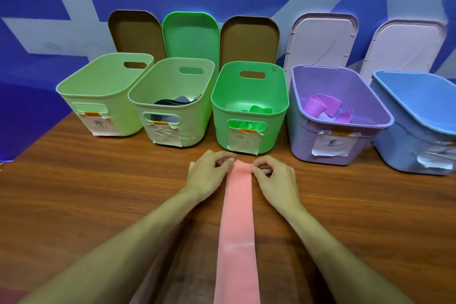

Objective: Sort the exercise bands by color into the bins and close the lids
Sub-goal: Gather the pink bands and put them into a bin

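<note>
Pink flat band (237,217), hands (208,176) pinching end

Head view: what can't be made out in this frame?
All in the head view:
- Pink band: near end cut off by the bottom edge.
- Blue bin: right part cut off by the right edge.
- Leftmost bin: floor hidden by its front wall.
- Labels: writing too small to read.

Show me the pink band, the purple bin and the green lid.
pink band (238,217), head view, flat middle of the strip.
purple bin (299,140), head view, front wall left of its label.
green lid (191,34), head view, centre of its inner face.
</note>
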`<state>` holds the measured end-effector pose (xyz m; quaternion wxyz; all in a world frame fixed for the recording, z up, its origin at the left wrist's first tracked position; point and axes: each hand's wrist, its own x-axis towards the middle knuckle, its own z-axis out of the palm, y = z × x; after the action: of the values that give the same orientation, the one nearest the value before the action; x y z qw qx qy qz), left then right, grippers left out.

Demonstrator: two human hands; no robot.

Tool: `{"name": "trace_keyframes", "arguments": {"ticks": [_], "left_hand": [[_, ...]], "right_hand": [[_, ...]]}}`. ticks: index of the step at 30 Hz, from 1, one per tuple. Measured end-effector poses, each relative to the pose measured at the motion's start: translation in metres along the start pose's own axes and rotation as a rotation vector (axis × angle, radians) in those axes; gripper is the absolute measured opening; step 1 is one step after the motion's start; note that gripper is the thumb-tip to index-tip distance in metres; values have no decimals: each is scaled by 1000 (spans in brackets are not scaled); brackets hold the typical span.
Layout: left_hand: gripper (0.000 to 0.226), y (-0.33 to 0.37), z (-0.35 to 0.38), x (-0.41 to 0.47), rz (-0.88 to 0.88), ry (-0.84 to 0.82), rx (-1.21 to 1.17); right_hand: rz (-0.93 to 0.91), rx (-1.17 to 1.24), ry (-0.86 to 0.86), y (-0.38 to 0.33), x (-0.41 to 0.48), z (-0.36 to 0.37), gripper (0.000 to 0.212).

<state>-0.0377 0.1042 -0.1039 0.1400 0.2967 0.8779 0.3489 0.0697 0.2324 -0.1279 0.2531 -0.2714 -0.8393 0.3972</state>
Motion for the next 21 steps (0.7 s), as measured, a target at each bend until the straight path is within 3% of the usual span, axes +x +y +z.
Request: {"name": "trace_keyframes", "arguments": {"ticks": [10,12,18,21], "left_hand": [[25,-6,10,1,46,70,17],[27,-6,9,-2,58,58,-32],[6,-7,10,-2,102,110,-36],[13,-6,10,-1,100,122,-34]], "right_hand": [[82,183,4,4,2,-2,23],[91,197,20,3,1,-3,21],[139,286,52,-3,-3,-9,18],[174,420,95,-11,-8,-16,19]]}}
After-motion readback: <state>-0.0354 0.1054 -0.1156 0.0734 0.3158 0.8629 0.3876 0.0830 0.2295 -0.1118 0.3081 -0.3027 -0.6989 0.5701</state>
